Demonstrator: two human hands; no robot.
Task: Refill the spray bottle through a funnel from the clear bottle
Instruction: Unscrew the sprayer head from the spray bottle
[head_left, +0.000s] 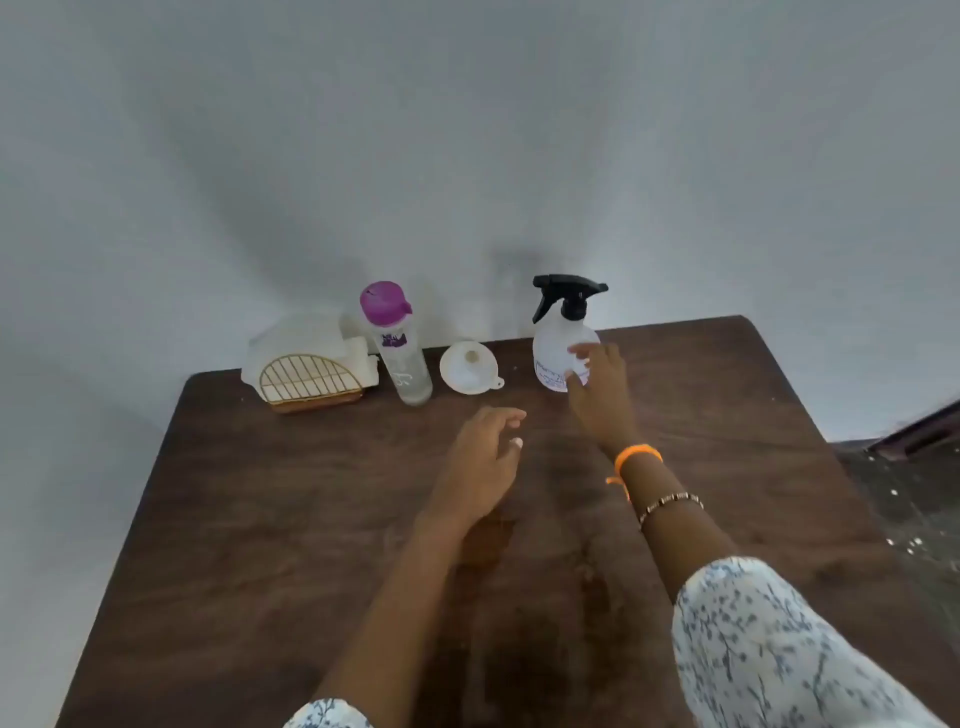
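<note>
A white spray bottle with a black trigger head stands upright at the back of the dark wooden table. My right hand reaches it with loosely spread fingers, the fingertips at its lower front; no grip shows. A white funnel lies mouth-up just left of the spray bottle. Further left stands the clear bottle with a purple cap. My left hand hovers over the table in front of the funnel, fingers relaxed and holding nothing.
A gold wire napkin holder with white tissues sits at the back left corner, beside the clear bottle. A grey wall rises right behind the table's far edge. The table's right edge drops to a dark speckled floor.
</note>
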